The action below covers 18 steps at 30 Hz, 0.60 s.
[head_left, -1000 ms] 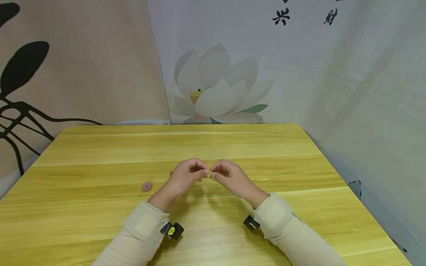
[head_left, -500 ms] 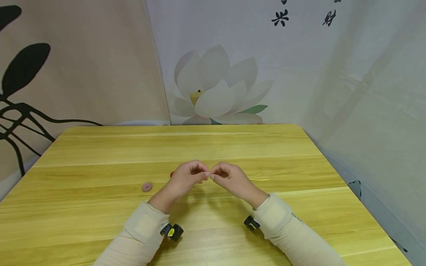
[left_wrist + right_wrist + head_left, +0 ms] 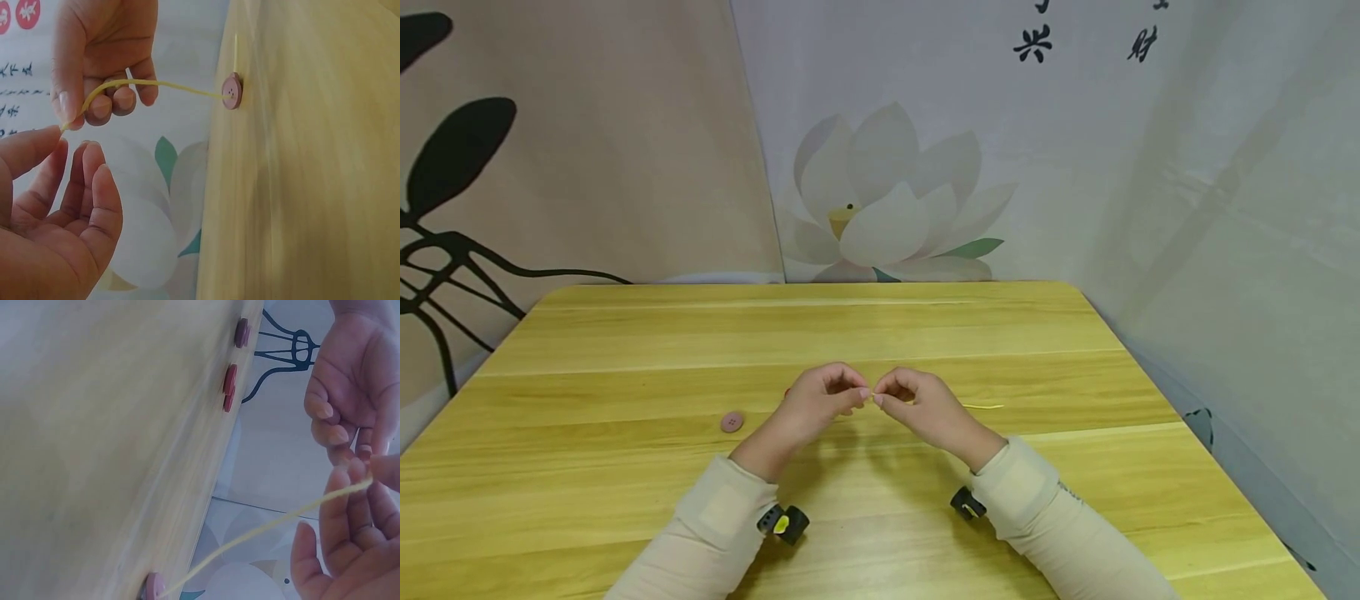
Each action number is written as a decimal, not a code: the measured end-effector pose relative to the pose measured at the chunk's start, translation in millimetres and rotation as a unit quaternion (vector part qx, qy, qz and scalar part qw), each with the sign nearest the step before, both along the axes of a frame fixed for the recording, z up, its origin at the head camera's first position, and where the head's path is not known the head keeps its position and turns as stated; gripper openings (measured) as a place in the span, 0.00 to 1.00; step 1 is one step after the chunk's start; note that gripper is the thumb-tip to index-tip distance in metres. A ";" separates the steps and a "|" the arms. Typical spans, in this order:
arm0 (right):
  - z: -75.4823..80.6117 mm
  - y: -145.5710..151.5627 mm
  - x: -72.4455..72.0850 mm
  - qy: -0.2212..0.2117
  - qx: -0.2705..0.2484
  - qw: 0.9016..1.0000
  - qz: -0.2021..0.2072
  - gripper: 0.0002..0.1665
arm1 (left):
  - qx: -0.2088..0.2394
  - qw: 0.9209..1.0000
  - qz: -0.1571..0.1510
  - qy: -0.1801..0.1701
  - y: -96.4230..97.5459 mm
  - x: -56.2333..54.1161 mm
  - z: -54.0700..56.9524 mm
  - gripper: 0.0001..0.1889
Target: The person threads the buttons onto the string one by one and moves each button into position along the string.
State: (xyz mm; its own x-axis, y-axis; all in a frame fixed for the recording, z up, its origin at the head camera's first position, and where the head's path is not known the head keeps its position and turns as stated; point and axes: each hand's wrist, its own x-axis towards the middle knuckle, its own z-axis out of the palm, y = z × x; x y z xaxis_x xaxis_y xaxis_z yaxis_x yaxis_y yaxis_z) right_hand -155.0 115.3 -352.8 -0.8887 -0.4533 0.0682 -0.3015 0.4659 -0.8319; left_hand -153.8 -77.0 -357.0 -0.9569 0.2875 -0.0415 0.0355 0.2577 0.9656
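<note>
My left hand (image 3: pixel 812 397) and right hand (image 3: pixel 925 406) are raised above the table, their fingertips almost meeting. Between thumb and forefinger the left hand pinches the end of a yellow cord (image 3: pixel 162 84). Right beside it, the right hand's thumb and finger pinch the same cord, as the right wrist view suggests. The cord sags from the fingertips to a pink button (image 3: pixel 231 92) lying on the table and enters one of its holes. A tail of cord lies beyond that button. In the head view both hands hide this button.
Another pinkish button (image 3: pixel 732 422) lies on the table left of the left hand. Red buttons (image 3: pixel 230 386) lie close by, mostly hidden behind the left hand in the head view. A printed cloth (image 3: pixel 1187 192) hangs behind the wooden table (image 3: pixel 625 333).
The fingertips of both hands have drawn slightly closer together since one second ago. Otherwise the hands stay nearly in place, and the pinkish button at left has not moved.
</note>
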 end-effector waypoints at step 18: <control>-0.8 6.3 -1.0 0.011 0.017 1.000 -0.011 0.07 | 0.010 1.000 0.014 -0.003 -18.9 -3.1 9.1 0.10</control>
State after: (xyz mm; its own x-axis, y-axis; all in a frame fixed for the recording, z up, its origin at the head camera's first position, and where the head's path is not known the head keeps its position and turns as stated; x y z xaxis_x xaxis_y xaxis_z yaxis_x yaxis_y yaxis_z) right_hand -156.0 121.6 -353.6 -0.8965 -0.4370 0.0728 -0.3094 0.5000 -0.8089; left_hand -156.8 -95.9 -348.0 -0.9641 0.2624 -0.0420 0.0227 0.2389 0.9708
